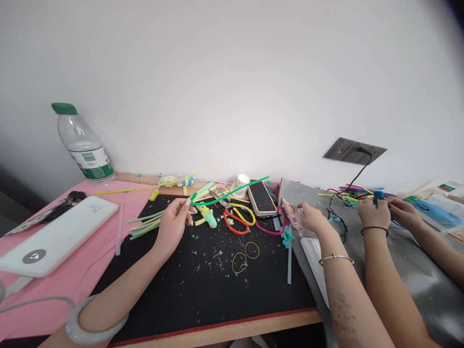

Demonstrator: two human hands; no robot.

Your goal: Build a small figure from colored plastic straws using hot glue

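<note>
My left hand [174,220] pinches a bright green pipe cleaner [232,191], bent into a small loop near the fingertips, its long end pointing right. Just beside those fingers lies a yellow and mint fuzzy figure [208,217] on the black mat [174,290]. At the mat's right edge, the fingers of my right hand [313,217] are curled on a pinkish see-through item [293,215], whose kind I cannot make out. Orange-handled scissors [236,223] sit between the hands, near a yellow loop [246,213] and a magenta pipe cleaner [270,232].
Behind stand a paper cup [240,183] and a phone [261,198]. Rubber bands [239,262] and scraps lie on the mat. At left are a power bank [61,237] and bottle [87,150]. A co-worker's hands [375,212] hold something blue at right, near a cable [348,188].
</note>
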